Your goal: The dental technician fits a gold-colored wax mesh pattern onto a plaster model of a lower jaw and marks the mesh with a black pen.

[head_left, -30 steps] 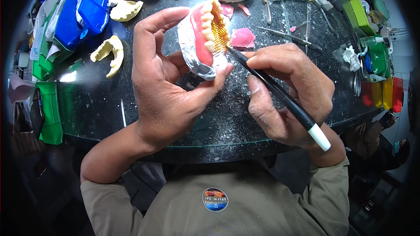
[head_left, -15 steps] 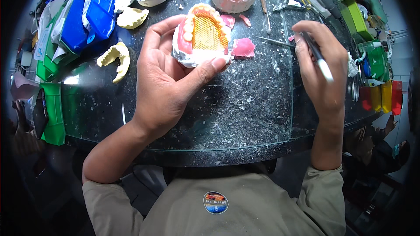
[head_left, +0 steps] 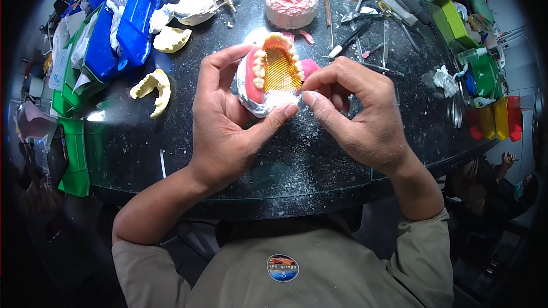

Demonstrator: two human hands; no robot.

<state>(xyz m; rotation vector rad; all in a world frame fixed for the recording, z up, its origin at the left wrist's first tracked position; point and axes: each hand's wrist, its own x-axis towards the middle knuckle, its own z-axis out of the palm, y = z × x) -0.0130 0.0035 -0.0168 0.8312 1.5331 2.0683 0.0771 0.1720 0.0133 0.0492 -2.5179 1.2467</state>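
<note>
My left hand [head_left: 225,120] grips a dental model [head_left: 257,98] of white plaster, its thumb across the near edge. On the model sits a denture [head_left: 258,74] with cream teeth, pink wax gums and a gold mesh [head_left: 281,71] over the palate. My right hand [head_left: 359,111] is closed, thumb and forefinger pinched together at the model's right rear corner. Whatever lies between those fingertips is too small or hidden to make out. Just behind them shows a pink wax piece [head_left: 309,67], partly covered. A black-and-white handled tool [head_left: 345,43] rests on the table beyond the right hand.
A round plaster block with pink wax [head_left: 291,8] stands at the back. Yellowish plaster pieces [head_left: 153,90] lie on the left, near blue bins [head_left: 134,25] and a green bin [head_left: 74,159]. Metal instruments [head_left: 385,45] are scattered at back right. White dust [head_left: 297,165] covers the dark table [head_left: 142,154].
My right hand has let go of the black-and-white handled tool, now on the table, and has come left to the model. My left hand and the model have shifted slightly right and nearer.
</note>
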